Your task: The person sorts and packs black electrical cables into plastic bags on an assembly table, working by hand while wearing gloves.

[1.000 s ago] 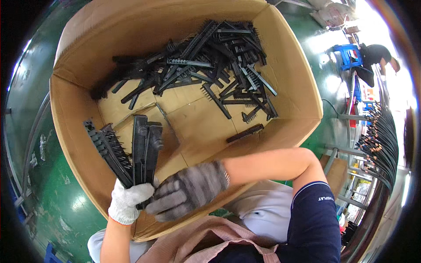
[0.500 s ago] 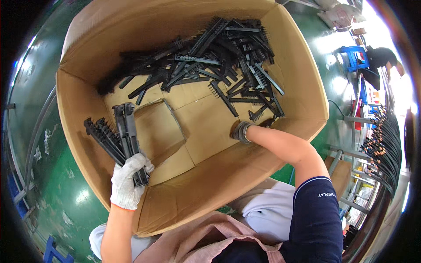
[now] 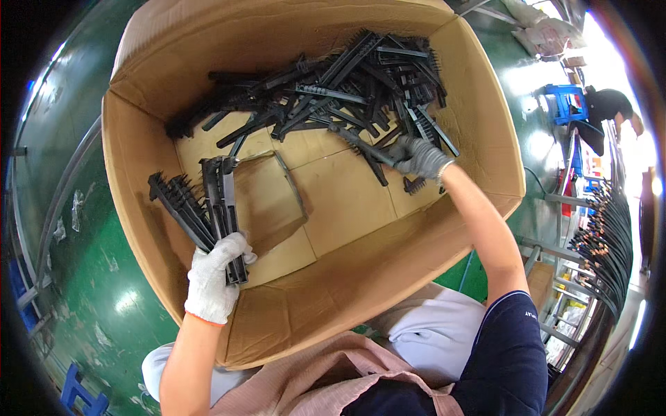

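Note:
My left hand [image 3: 215,279], in a white knit glove, is closed round several black toothed plastic strips [image 3: 220,197]. They fan upward from my fist near the left wall of a large cardboard box [image 3: 333,291]. My right hand [image 3: 420,158], in a grey glove, is over the right part of the box with its fingers closed on one black toothed plastic strip [image 3: 362,144]. That strip points up and left, across others under it. A loose heap of similar black strips [image 3: 326,90] lies along the far side of the box.
A loose cardboard flap [image 3: 267,187] stands up from the box floor beside my left hand. Outside, at right, are a blue stool [image 3: 569,104], a crouching person [image 3: 607,107] and a rack of black cables [image 3: 607,243]. Another blue stool [image 3: 80,392] stands at lower left.
My right hand has moved from low by the near wall up to the right of the heap and now grips a strip. My left hand keeps its bundle; the whole view has shifted slightly.

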Available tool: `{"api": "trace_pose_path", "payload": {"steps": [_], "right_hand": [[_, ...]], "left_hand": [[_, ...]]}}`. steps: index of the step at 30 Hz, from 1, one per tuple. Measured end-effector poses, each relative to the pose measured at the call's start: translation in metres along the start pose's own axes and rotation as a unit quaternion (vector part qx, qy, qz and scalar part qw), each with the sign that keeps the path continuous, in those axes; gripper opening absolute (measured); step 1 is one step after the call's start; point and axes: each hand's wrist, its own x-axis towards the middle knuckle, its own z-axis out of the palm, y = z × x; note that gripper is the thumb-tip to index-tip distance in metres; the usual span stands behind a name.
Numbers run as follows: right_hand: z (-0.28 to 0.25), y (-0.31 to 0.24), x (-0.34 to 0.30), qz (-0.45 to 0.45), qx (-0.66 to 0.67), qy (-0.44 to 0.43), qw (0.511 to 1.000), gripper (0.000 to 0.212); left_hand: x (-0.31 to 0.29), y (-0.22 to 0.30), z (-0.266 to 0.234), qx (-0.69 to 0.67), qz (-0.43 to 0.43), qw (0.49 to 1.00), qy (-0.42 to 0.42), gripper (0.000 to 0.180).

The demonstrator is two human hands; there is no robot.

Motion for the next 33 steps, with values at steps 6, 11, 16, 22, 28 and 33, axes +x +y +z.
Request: {"api": "trace_pose_path", "payload": {"steps": [6, 11, 16, 22, 28, 33], "right_hand": [[0.094, 0.020, 0.025, 0.107, -0.200, 0.024, 0.974, 0.066], [0.100, -0.020, 0.027, 0.185, -0.166, -0.022, 0.968, 0.069], [0.114, 0.039, 0.045, -0.022, -0.364, 0.239, 0.900, 0.043], [0.103, -0.014, 0.025, -0.042, 0.160, -0.048, 0.985, 0.028], [0.125, -0.139, 0.007, -0.126, 0.287, -0.217, 0.925, 0.064], [0.171, -0.169, -0.025, 0.019, 0.396, -0.237, 0.887, 0.063]], "left_hand": [[0.000, -0.001, 0.005, 0.007, 0.021, 1.000, 0.021, 0.023], [0.002, -0.005, -0.010, 0.045, 0.021, 0.995, 0.086, 0.016], [0.002, -0.019, 0.005, 0.062, -0.028, 0.994, 0.085, 0.014], [0.003, -0.045, 0.000, 0.045, -0.072, 0.990, 0.110, 0.020], [0.046, -0.063, 0.009, -0.027, -0.056, 0.986, 0.157, 0.016], [0.066, -0.072, -0.001, -0.052, -0.097, 0.987, 0.116, 0.014]]}}
